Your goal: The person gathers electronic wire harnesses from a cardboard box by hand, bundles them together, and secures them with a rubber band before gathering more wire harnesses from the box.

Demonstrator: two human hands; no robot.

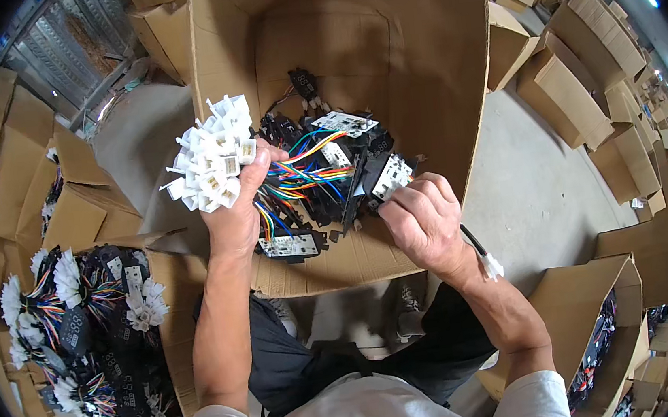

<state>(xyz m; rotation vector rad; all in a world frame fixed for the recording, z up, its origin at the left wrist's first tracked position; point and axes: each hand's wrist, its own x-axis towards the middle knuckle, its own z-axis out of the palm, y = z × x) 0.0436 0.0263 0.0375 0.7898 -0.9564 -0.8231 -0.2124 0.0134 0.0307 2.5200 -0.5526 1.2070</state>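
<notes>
My left hand (pixel 238 210) is closed round a bunch of white plastic connectors (pixel 211 160) that fans out above its thumb. Coloured wires (pixel 310 177) run rightward from the bunch to several display boards with black and white faces, such as one board (pixel 392 176) beside my right hand. My right hand (pixel 425 219) is closed on a dark cable; its white plug (pixel 492 267) hangs out by my wrist. Both hands are over a large open cardboard box (pixel 340 269), where more black boards lie in a heap. A small display module (pixel 304 83) rests farther back in it.
At the lower left, another carton (pixel 181 306) is full of wired display boards with white connector bunches. An open carton (pixel 584 304) with wired parts stands at the lower right. Many cardboard boxes (pixel 574 94) line the right side. A metal frame (pixel 62 58) is at the far left.
</notes>
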